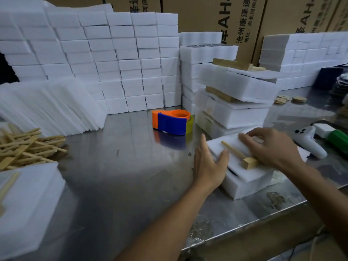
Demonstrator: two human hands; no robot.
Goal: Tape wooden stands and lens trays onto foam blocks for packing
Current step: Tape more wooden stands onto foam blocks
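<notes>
fingers of my left hand straight and flat against the left side of the foam block, my right hand spread open on top, wooden stand lying on the block between both hands, tape dispenser well behind

— What colours are showing by the fingers?
— A white foam block is lying under them, with a pale tan wooden stand on top.
— And beyond the fingertips?
— An orange and blue tape dispenser is sitting there, holding a yellowish roll, on the grey steel table.
</notes>
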